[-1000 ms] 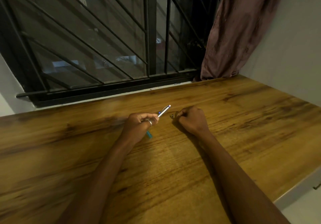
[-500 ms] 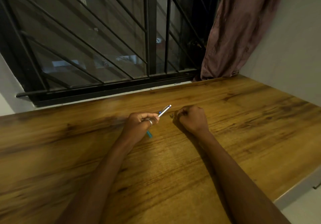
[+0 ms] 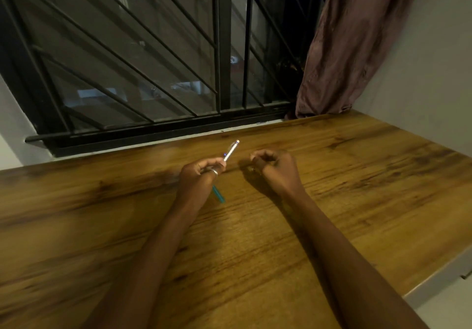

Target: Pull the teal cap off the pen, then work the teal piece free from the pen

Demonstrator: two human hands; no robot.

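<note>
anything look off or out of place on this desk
Nothing stands out. The left hand holds a pen above the wooden desk; the right hand is curled beside it, contents too small to tell.

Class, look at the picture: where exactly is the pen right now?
In the head view the pen is held in the left hand, above the wooden table, just left of the right hand.

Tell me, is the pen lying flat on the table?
No, the left hand grips the pen and its silver end points up above the table.
</note>
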